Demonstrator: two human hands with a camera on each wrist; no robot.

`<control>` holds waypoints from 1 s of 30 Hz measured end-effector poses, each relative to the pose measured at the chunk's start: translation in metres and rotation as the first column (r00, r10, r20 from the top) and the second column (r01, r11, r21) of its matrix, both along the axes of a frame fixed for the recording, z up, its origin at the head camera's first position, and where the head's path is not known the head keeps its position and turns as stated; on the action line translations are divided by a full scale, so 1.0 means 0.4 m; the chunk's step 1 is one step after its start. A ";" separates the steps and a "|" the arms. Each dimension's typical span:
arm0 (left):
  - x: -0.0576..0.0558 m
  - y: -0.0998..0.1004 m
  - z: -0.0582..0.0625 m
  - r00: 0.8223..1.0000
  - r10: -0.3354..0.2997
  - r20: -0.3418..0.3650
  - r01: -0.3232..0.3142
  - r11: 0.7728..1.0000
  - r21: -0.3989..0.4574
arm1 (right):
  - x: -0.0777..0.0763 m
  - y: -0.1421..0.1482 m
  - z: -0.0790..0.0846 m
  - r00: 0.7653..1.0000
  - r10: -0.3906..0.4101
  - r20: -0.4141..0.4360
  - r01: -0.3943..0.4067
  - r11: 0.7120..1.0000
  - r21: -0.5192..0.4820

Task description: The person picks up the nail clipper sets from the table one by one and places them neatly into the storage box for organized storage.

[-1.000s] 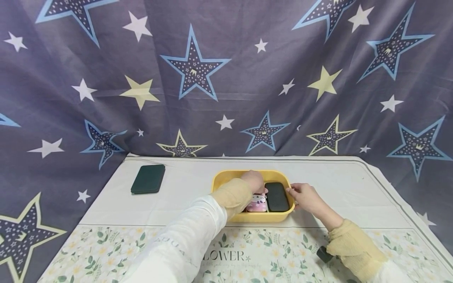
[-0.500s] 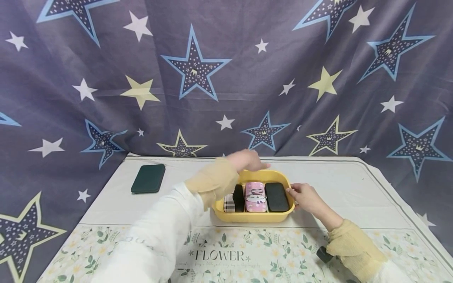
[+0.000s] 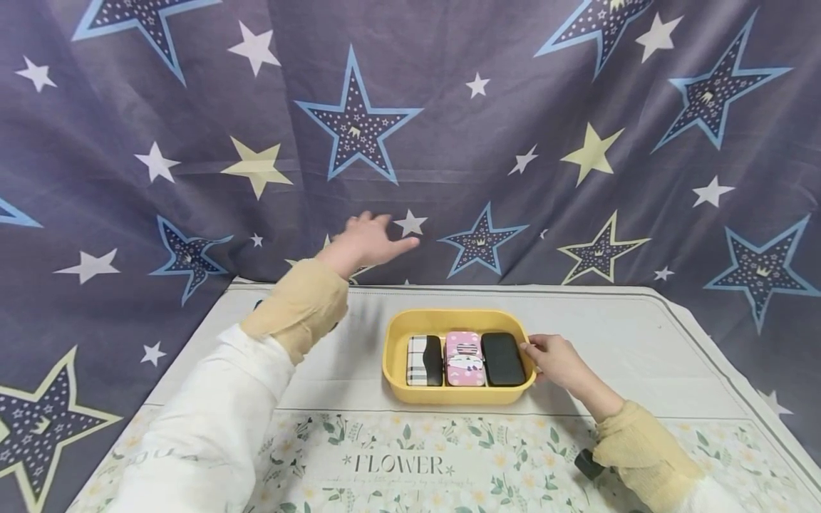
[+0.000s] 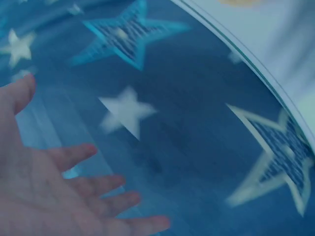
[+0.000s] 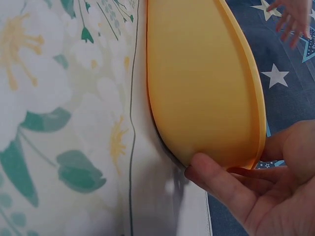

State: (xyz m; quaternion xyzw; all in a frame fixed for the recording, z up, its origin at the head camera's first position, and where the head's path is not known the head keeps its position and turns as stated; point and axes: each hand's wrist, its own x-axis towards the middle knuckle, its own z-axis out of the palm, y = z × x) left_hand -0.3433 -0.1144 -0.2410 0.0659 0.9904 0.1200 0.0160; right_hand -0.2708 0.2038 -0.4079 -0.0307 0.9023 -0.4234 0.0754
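Observation:
My left hand (image 3: 367, 241) is raised in the air with its fingers spread and holds nothing. The left wrist view shows its bare palm (image 4: 49, 191) against the star curtain. With my right hand (image 3: 558, 362) I grip the right end of a yellow plastic bin (image 3: 449, 395), thumb and fingers at its rim and outer wall, as the right wrist view shows. Three flat rectangular cases stand side by side inside: a plaid-and-black one (image 3: 424, 360), a pink cartoon-print one (image 3: 465, 359) and a black one (image 3: 503, 359). My left forearm hides most of a dark green item on the table.
The bin stands on a white table cover (image 3: 596, 342) with a floral front band (image 3: 398, 463). Behind the table's far edge hangs a dark curtain (image 3: 430, 164) printed with stars. A small black object (image 3: 588, 463) sits by my right sleeve.
My left hand has come out of the bin and moved up and left, uncovering the cases. My left forearm now covers the green item. The right hand stays on the bin.

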 end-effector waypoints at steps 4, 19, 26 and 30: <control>-0.033 -0.102 -0.039 0.986 0.128 -0.104 -0.125 0.991 0.035 | 0.000 0.003 -0.001 1.000 0.001 -0.005 -0.001 1.000 -0.005; -0.057 -0.376 -0.247 0.950 0.246 -0.195 -0.251 0.968 -0.004 | 0.004 0.002 -0.005 1.000 0.002 -0.008 -0.002 1.000 -0.024; -0.034 -0.409 -0.341 0.971 0.236 -0.040 -0.237 0.970 -0.048 | 0.006 0.003 -0.006 1.000 0.004 -0.009 -0.004 1.000 -0.026; -0.024 -0.411 -0.380 0.967 0.255 0.019 -0.255 0.967 -0.020 | 0.004 0.003 -0.010 1.000 -0.001 -0.017 0.000 1.000 -0.024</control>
